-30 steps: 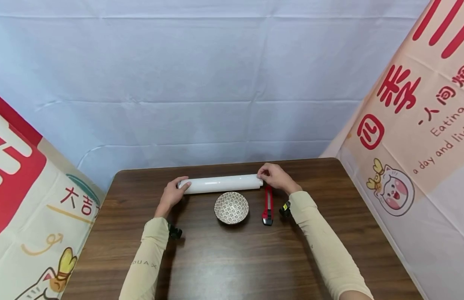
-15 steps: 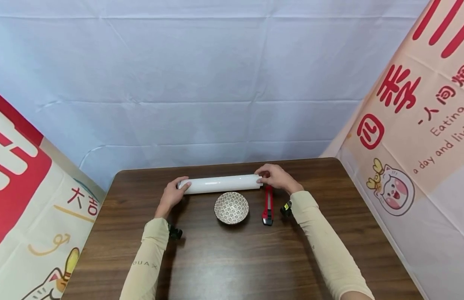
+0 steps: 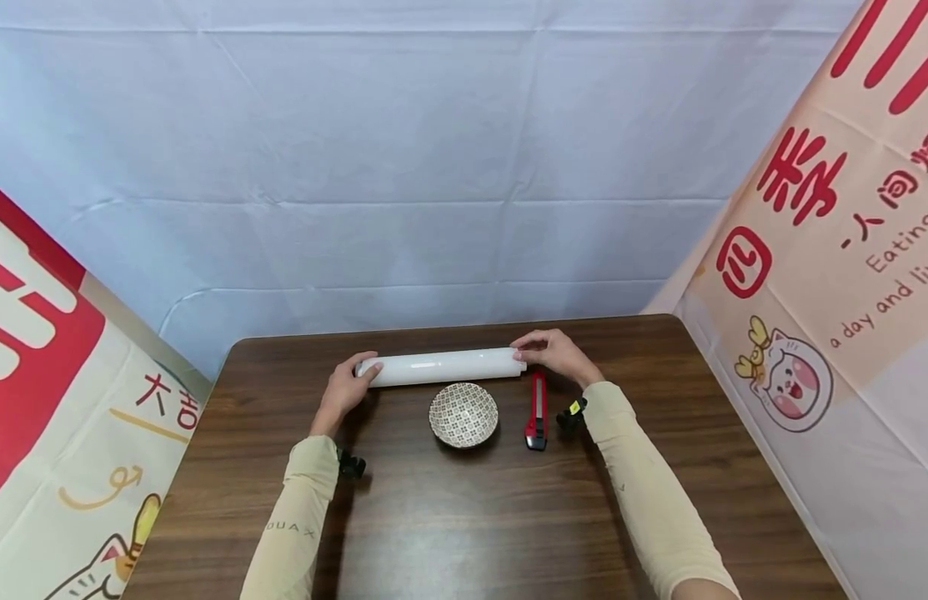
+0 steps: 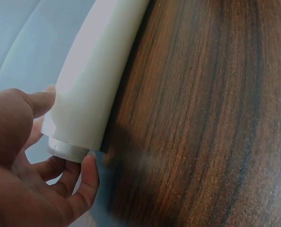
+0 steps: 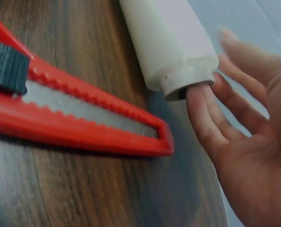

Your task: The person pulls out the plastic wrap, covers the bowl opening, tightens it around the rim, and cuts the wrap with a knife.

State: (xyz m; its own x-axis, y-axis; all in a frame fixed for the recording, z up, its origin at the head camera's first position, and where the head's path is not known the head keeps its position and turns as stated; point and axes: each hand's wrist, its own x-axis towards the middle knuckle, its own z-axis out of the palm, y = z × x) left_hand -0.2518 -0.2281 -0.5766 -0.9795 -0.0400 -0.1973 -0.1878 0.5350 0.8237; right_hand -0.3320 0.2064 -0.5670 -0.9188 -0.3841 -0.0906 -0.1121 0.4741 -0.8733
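A glossy white roll of cling film (image 3: 448,367) lies across the far part of the table, its core showing at the ends. At its left end my left hand (image 3: 345,390) grips it; in the left wrist view the thumb lies along the side and the fingers curl around the core end (image 4: 67,149). My right hand (image 3: 555,356) holds the other end. The right wrist view shows fingertips at the core's opening (image 5: 187,85), with the thumb raised. A red utility knife (image 3: 536,412) lies just below this hand, its black slider (image 5: 8,68) visible.
A small patterned bowl (image 3: 464,415) sits in front of the roll, left of the knife. Brown wood-grain tabletop (image 3: 448,525) lies beneath everything. A white cloth backdrop (image 3: 433,167) hangs behind the far edge, with printed cloths on both sides.
The right hand's fingers have shifted slightly at the roll's right end. The left hand, roll, bowl and knife stay essentially where they were.
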